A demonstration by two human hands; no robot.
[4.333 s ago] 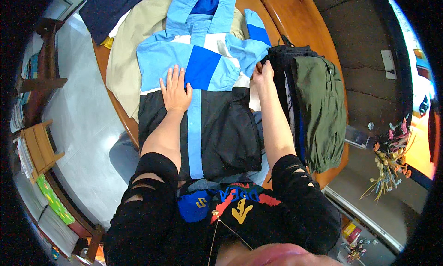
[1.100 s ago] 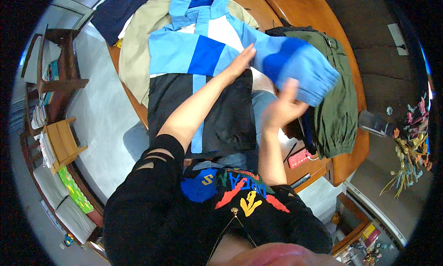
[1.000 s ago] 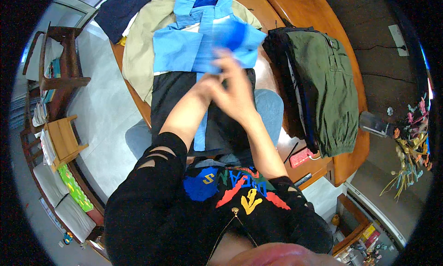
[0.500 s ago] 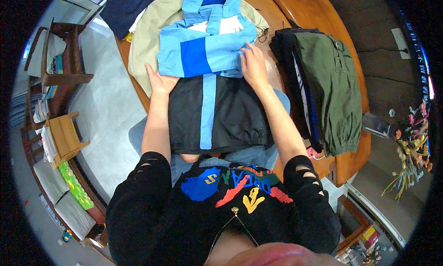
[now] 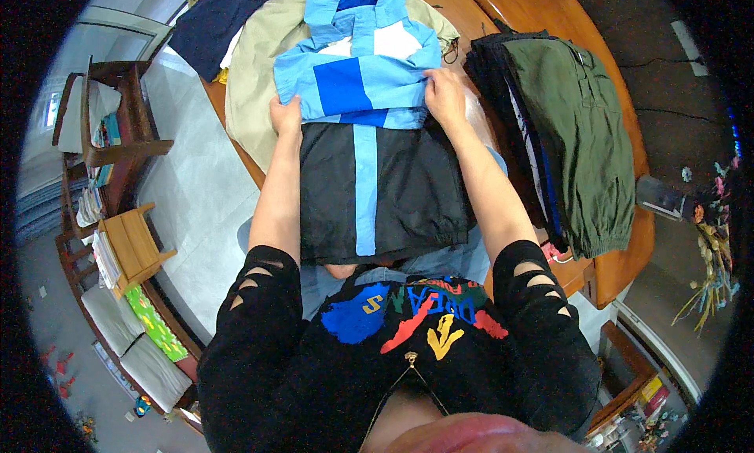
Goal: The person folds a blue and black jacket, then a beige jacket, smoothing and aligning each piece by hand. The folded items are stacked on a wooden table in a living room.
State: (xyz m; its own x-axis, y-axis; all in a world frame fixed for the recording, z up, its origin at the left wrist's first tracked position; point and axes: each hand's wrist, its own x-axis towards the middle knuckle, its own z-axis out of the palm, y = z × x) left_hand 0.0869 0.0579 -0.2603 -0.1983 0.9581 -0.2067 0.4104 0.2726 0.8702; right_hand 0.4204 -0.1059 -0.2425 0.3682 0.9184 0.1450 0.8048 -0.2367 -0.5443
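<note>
A hooded jacket (image 5: pixel 334 190) in light blue, royal blue, white and black lies front up before me, its black lower part reaching over my lap. The light blue sleeves are folded across its chest. My left hand (image 5: pixel 287 115) is closed on the left edge of the folded sleeves, thumb on top. On the opposite side, my right hand (image 5: pixel 446 97) pinches the sleeve edge between thumb and fingers. The hood points away from me, and beneath the jacket's upper part spreads a pale khaki garment (image 5: pixel 247 96).
On the right of the wooden table (image 5: pixel 542 5) rests a stack of folded clothes with dark green trousers (image 5: pixel 577 139) on top. A navy garment (image 5: pixel 220 33) lies at the far left. Left of the table stand a wooden stool (image 5: pixel 133 245) and a cushioned bench (image 5: pixel 110 319).
My left hand has gone from lying open under the sleeve edge to gripping it. The right hand has shifted from resting on the sleeve to pinching its right edge.
</note>
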